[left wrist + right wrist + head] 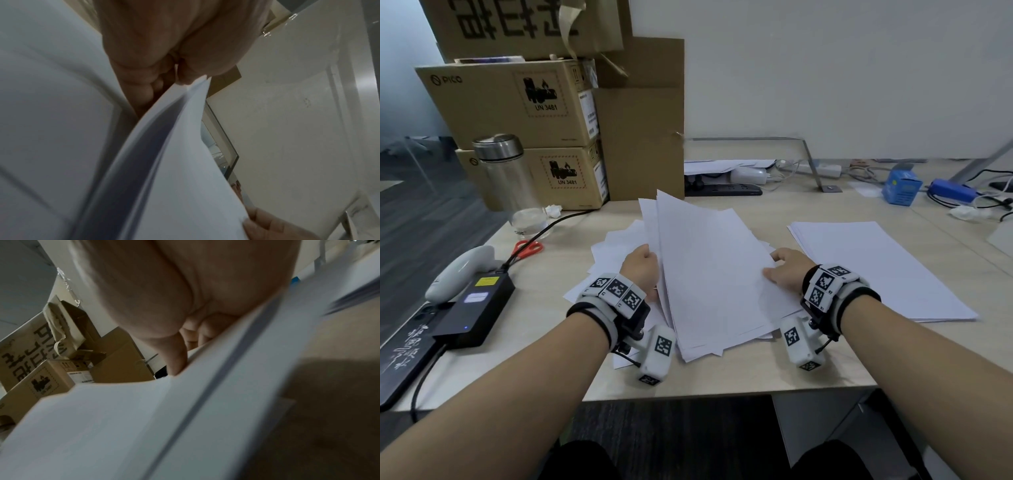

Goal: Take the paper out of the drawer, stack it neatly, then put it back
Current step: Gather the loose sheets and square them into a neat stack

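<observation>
The fingers (144, 91) of the left hand (642, 270) curl round the left edge of the bundle of paper (715, 270); in the left wrist view the sheet edges run straight into the curled fingers. The fingers (205, 332) of the right hand (787, 270) clasp the opposite edge, the thumb lying on the top sheet, as the head view shows just right of centre. Between the two hands the bundle stands tilted in the middle of the frame, its far corners lifted and fanned, its near edge resting on more loose sheets (616, 246) spread over the surface (739, 373).

The paper looks light and limp: it bows between the hands and the sheets have slipped out of line with one another, so it probably slides easily. A hold on the two long edges, near their middles, seems the best grip for squaring it; a corner grip would likely let it droop and spill. Edges may crease if squeezed hard.

A second pile (873, 267), flatter and tidier, lies well apart at centre right. The drawer is not in view.
</observation>
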